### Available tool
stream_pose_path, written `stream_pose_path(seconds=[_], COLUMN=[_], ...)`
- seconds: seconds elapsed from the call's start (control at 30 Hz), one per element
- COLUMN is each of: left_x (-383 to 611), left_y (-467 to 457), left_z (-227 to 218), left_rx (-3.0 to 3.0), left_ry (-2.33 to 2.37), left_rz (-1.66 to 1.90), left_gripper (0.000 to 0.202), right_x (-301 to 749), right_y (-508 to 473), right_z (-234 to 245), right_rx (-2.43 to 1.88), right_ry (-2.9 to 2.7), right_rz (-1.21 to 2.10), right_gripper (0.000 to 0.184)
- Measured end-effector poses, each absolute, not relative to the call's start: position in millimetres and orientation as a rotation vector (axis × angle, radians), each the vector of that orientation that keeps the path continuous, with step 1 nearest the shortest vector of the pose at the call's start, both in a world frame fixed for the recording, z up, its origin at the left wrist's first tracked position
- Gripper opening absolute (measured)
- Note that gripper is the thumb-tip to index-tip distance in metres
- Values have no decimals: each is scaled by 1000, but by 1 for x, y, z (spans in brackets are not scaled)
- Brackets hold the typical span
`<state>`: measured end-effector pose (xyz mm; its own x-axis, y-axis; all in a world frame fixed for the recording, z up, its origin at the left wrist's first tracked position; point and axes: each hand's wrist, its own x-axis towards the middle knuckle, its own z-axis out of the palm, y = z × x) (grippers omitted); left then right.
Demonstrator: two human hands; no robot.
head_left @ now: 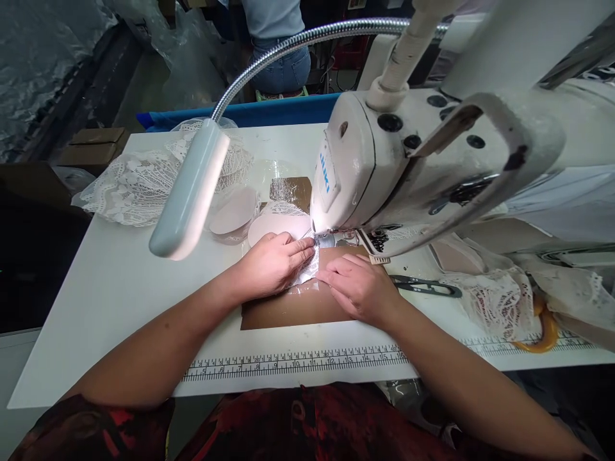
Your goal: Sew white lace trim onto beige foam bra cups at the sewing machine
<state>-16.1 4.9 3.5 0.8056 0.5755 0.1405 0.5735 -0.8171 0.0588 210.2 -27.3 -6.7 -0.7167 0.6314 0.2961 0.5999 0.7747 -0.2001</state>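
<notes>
A white lace piece [306, 272] lies under the needle area of a white sewing machine [355, 160], brightly lit by the lamp. My left hand [271, 266] rests on the lace, fingers stretched out and pressing it close beside the presser foot; the thumb is hidden. My right hand [358, 288] has its fingers closed at the lace's near right edge, its fingertips pinched together. A brown sheet [283, 310] lies under both hands. A pale rounded fabric piece [269, 224] with a lace edge extends behind my left hand.
A lamp [189, 192] on a bendable metal neck hangs over the left side. Lace pieces [139, 182] pile up at the back left. Thread snips [425, 286], more lace [497, 301] and orange-handled scissors [545, 333] lie right. A ruler strip [293, 366] follows the front edge. A person [278, 51] sits beyond.
</notes>
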Motion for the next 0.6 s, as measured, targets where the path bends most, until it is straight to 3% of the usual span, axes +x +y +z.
stream_pose_path(seconds=[0.4, 0.6], left_x=[-23, -22], left_y=[11, 12], left_z=[4, 4], left_rx=[2909, 2943], left_ry=[875, 916], left_rz=[211, 189], left_gripper=[39, 39], right_x=[205, 201], right_y=[-23, -17], right_z=[-9, -10], right_rx=[-1154, -1321], right_ry=[-2547, -2514], right_rz=[-39, 106], right_gripper=[35, 37])
